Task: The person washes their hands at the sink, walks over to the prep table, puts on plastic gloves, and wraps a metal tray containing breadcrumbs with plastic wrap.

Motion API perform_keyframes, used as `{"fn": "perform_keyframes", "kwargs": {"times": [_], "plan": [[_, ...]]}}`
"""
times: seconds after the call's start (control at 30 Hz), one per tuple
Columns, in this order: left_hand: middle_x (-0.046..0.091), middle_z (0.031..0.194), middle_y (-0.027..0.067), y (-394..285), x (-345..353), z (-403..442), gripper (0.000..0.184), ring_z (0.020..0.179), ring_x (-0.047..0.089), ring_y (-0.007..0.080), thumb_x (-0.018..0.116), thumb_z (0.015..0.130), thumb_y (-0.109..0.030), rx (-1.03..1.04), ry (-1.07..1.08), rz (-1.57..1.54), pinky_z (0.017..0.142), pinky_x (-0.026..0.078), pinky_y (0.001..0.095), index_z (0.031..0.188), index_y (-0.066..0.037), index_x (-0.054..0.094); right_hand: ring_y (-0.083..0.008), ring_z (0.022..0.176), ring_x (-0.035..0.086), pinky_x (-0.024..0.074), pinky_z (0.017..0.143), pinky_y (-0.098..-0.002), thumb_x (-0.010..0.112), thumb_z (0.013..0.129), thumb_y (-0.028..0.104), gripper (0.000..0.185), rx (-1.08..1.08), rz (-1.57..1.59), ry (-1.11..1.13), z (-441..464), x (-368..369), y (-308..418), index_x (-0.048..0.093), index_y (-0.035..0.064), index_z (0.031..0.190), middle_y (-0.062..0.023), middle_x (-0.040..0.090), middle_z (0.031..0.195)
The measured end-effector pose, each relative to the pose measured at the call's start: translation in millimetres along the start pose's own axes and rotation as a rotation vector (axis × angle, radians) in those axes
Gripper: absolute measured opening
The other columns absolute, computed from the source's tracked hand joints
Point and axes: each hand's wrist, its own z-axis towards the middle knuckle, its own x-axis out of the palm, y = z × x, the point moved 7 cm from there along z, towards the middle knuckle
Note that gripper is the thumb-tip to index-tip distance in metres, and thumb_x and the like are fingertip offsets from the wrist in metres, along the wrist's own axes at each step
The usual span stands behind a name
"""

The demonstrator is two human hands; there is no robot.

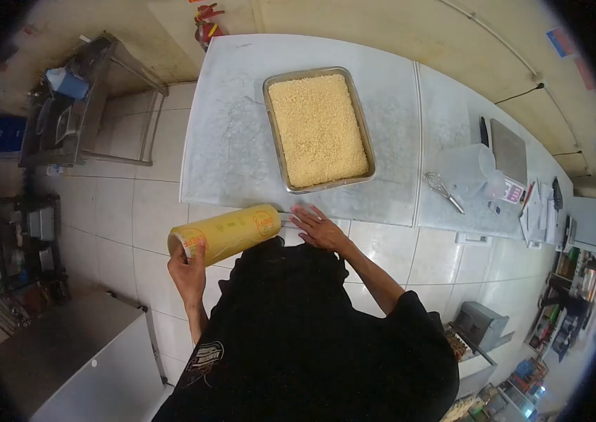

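Observation:
A large roll of yellow cling film (pixel 228 233) with red print is held at a slant in front of my body, just off the table's near edge. My left hand (pixel 188 273) is closed around its left end, the thumb on top and fingers at the core opening. At the roll's right end is my right hand (pixel 320 229), fingers stretched out and apart by the table edge. Whether it touches the film there, I cannot tell. Beyond the roll, a rectangular metal tray (pixel 329 185) filled with pale yellow crumbs (pixel 319 130) rests on the table.
The white table (pixel 231 126) extends right, bearing a whisk (pixel 444 191), a clear plastic jug (pixel 467 169), a flat grey scale-like device (pixel 509 148) and papers (pixel 537 211). A metal stand (pixel 119 156) is at left. A fire extinguisher (pixel 206 29) is by the wall.

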Motion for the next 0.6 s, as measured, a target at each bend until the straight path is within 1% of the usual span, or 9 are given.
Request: {"fn": "perform_keyframes", "kwargs": {"times": [0.03,0.1,0.17,0.23,0.27,0.3,0.37,0.43,0.6], "plan": [[0.068,0.086,0.0119,4,-5,7,0.026,0.079,0.060,0.0119,0.068,0.087,-0.016,-0.014,0.018,0.033,0.070,0.048,0.0276,0.096,0.008,0.064,-0.0310,0.142,0.016,0.0097,0.114,-0.0497,0.050,0.093,0.024,0.060,0.013,-0.006,0.007,1,2,5,0.027,-0.0005,0.143,-0.0191,0.019,0.152],[0.068,0.086,0.0124,13,-10,13,0.026,0.078,0.060,0.0125,0.068,0.087,-0.016,-0.018,0.041,0.059,0.069,0.048,0.0280,0.095,0.008,0.064,-0.0250,0.142,0.018,0.0125,0.115,-0.0476,0.049,0.094,0.024,0.060,0.701,-0.118,-0.517,-20,-36,-35,0.027,-0.0009,0.143,-0.0154,0.021,0.153],[0.068,0.086,0.0129,16,-12,12,0.026,0.077,0.061,0.0130,0.068,0.086,-0.016,-0.034,0.070,0.091,0.069,0.048,0.0284,0.095,0.008,0.064,-0.0254,0.142,0.019,0.0140,0.114,-0.0463,0.049,0.094,0.025,0.058,0.724,-0.060,-0.500,-12,-33,-30,0.028,0.0018,0.143,-0.0152,0.024,0.152],[0.068,0.082,0.0135,10,-17,23,0.026,0.075,0.061,0.0144,0.069,0.086,-0.017,-0.059,0.090,0.059,0.068,0.049,0.0293,0.093,0.008,0.064,-0.0333,0.141,0.020,0.0153,0.113,-0.0505,0.050,0.092,0.024,0.058,0.253,0.008,-0.064,19,-9,10,0.030,0.0015,0.142,-0.0240,0.023,0.149],[0.068,0.082,0.0135,18,-22,29,0.026,0.075,0.061,0.0144,0.069,0.086,-0.017,-0.055,0.094,0.055,0.068,0.049,0.0293,0.093,0.008,0.064,-0.0369,0.139,0.022,0.0183,0.111,-0.0513,0.054,0.091,0.024,0.057,0.341,0.093,-0.208,15,-16,2,0.035,0.0006,0.139,-0.0233,0.028,0.147],[0.067,0.080,0.0137,27,-26,33,0.026,0.072,0.061,0.0148,0.069,0.085,-0.017,0.001,0.097,0.070,0.065,0.048,0.0296,0.092,0.008,0.064,-0.0369,0.139,0.022,0.0183,0.111,-0.0513,0.054,0.091,0.024,0.057,0.338,0.085,-0.204,18,-14,-1,0.035,0.0006,0.139,-0.0233,0.028,0.147],[0.067,0.078,0.0139,37,-29,35,0.027,0.069,0.061,0.0152,0.070,0.084,-0.017,0.034,0.090,0.069,0.063,0.048,0.0298,0.091,0.008,0.063,-0.0369,0.133,0.031,0.0238,0.107,-0.0509,0.058,0.088,0.023,0.056,0.843,-0.281,-0.596,-9,-44,-27,0.039,0.0011,0.136,-0.0197,0.037,0.141],[0.067,0.076,0.0151,42,-31,37,0.026,0.064,0.060,0.0157,0.071,0.083,-0.017,-0.018,0.129,0.231,0.059,0.046,0.0307,0.089,0.007,0.063,-0.0382,0.130,0.034,0.0263,0.105,-0.0504,0.059,0.088,0.022,0.054,0.818,-0.306,-0.570,-5,-43,-27,0.042,0.0024,0.135,-0.0176,0.040,0.138],[0.068,0.077,0.0160,55,-40,37,0.026,0.064,0.060,0.0164,0.071,0.082,-0.017,-0.001,0.115,0.136,0.057,0.045,0.0311,0.090,0.007,0.063,-0.0378,0.132,0.032,0.0293,0.104,-0.0508,0.062,0.086,0.022,0.052,0.795,-0.284,-0.606,3,-43,-27,0.044,0.0025,0.131,-0.0187,0.039,0.139]]}}
